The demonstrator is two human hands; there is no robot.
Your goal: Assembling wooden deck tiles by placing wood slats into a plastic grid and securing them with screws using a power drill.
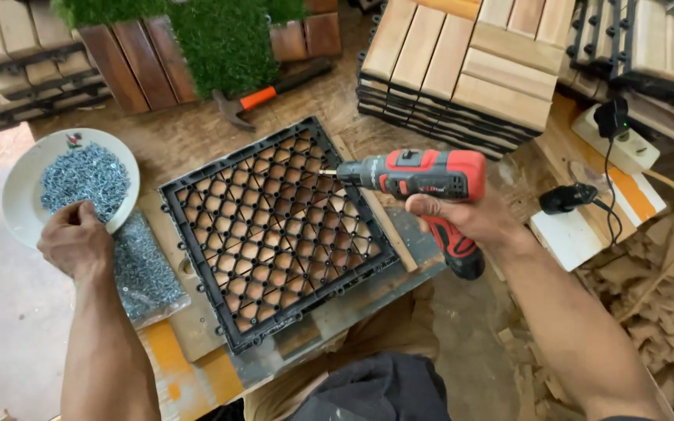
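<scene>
A black plastic grid tile (274, 230) lies on the workbench in front of me, with wooden slats showing through its openings. My right hand (462, 217) grips a red and black cordless drill (419, 175), held level above the tile's right side with its bit pointing left. My left hand (76, 238) reaches into a white plate (21, 206) piled with small silver screws (83, 178), fingers curled over the screws at the plate's near edge. Whether a screw is pinched in the fingers is hidden.
A clear bag of screws (146, 273) lies beside the plate. A hammer with an orange handle (263, 97) rests behind the tile. Stacks of wooden deck tiles (470, 62) and a green turf tile (220, 39) stand at the back. A white power strip with plugged chargers (614, 140) sits at right.
</scene>
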